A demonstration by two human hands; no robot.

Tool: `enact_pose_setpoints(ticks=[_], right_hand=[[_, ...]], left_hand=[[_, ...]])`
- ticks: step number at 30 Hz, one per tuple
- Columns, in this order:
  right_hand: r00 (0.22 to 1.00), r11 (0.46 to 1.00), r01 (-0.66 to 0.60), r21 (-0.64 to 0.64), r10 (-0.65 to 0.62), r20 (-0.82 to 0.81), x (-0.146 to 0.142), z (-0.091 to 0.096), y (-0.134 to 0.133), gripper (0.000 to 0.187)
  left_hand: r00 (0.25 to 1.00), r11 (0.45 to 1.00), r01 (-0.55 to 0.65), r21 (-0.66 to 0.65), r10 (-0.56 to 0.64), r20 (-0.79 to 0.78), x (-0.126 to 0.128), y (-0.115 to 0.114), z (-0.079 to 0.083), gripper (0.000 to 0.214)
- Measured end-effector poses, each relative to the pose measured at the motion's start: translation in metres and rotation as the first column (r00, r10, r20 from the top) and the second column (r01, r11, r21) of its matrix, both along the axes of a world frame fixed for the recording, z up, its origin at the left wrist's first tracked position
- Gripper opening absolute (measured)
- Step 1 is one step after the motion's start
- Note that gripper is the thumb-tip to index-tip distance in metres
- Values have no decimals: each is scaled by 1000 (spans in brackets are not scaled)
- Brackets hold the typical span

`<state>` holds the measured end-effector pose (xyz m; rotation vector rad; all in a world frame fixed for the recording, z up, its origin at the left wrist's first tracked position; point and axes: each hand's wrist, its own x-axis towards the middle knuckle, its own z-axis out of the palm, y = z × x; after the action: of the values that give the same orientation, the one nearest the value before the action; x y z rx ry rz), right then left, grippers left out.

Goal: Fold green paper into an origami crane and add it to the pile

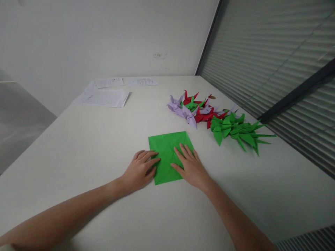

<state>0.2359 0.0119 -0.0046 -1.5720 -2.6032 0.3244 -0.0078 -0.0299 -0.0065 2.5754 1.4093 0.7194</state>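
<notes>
A square sheet of green origami paper [164, 170] lies flat on the white table, with faint crease lines across it. At its left edge rests my left hand [141, 167], fingers somewhat bent and apart, fingertips touching the paper. My right hand [191, 165] lies flat with spread fingers over the right part of the sheet and covers some of it. Neither hand grips anything. Beyond the paper to the right lie folded paper cranes: a green cluster [232, 129], red ones [205, 116] and lilac ones [190, 116].
Printed papers [104, 97] are stacked at the far left of the white table [104, 139]. More printed sheets [142, 82] lie near the back wall [117, 38]. Along the right side runs a window with blinds [274, 52], close to the table's edge.
</notes>
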Motion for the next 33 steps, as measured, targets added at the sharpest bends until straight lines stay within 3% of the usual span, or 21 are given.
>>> enact_pose_setpoints(ticks=[9, 15, 18, 22, 25, 29, 33], right_hand=[[1000, 1000, -3, 13, 3, -26, 0, -3, 1, 74], [970, 978, -203, 48, 208, -127, -23, 8, -6, 71], [957, 963, -268, 24, 269, -105, -38, 7, -3, 73], [945, 943, -316, 106, 323, -57, -40, -1, 14, 74], [961, 954, -272, 124, 276, -14, -26, -6, 37, 76], [995, 987, -98, 129, 93, 44, -6, -8, 64, 85], [998, 981, -64, 182, 59, 34, -15, 1, 63, 86]], left_hand=[[999, 1000, -10, -15, 9, -35, 0, 0, 1, 32], [997, 1000, -15, -8, 14, -81, 0, -1, 1, 31], [993, 1000, -16, 4, 16, -116, -1, 0, 1, 33], [984, 999, -44, 2, 44, -173, 0, 2, 2, 33], [981, 998, -64, -9, 61, -184, 0, 2, 1, 34], [983, 997, -78, -9, 75, -166, 0, 2, -1, 36], [985, 997, -72, -3, 70, -159, 0, 2, -2, 36]])
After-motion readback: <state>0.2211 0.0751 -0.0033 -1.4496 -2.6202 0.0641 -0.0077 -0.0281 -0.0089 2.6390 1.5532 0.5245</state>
